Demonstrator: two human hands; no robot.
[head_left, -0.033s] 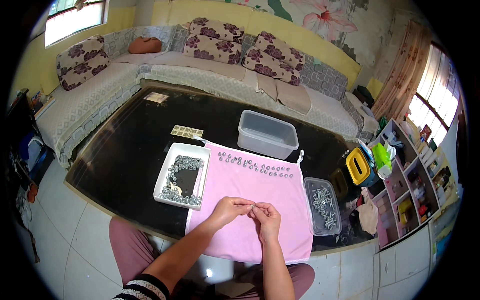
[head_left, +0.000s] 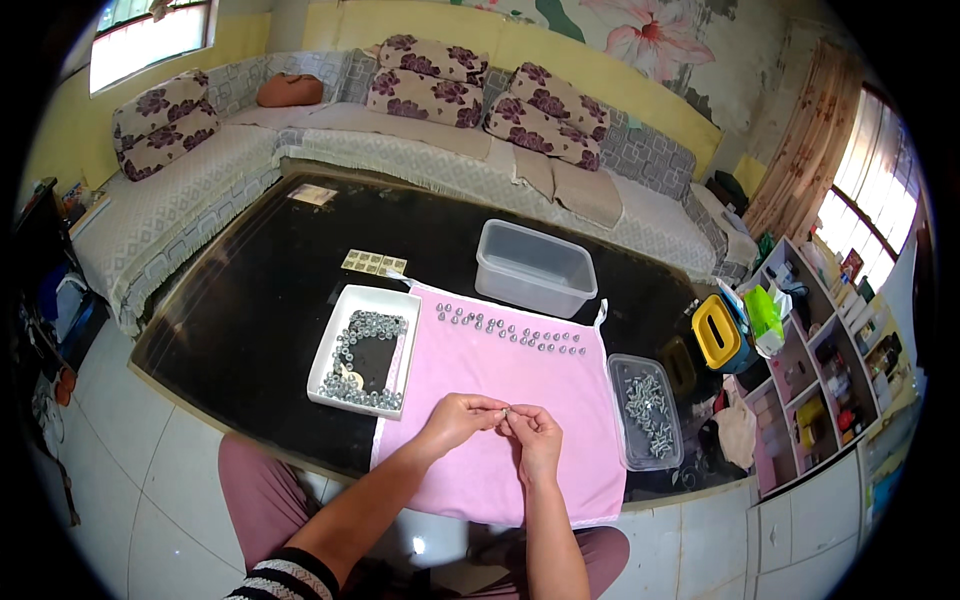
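Two hands pinch one tiny metal piece over our pink cloth (head_left: pixel 500 400).
Our left hand (head_left: pixel 458 418) and right hand (head_left: pixel 535 438) meet; one row (head_left: pixel 510 331) is done, two trays (head_left: pixel 362 350) still hold many.

Two hands (head_left: pixel 460 418) (head_left: pixel 537 437), one pink cloth (head_left: pixel 500 400), one white tray (head_left: pixel 330 340), two clear plastic containers (head_left: pixel 533 268) (head_left: pixel 645 410), six sofa cushions (head_left: pixel 165 122)

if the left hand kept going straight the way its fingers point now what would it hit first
The left hand points right, fingertips nearly meeting the right hand around a small metal piece. It would likely meet that piece and the right hand's fingers first, above the pink cloth.
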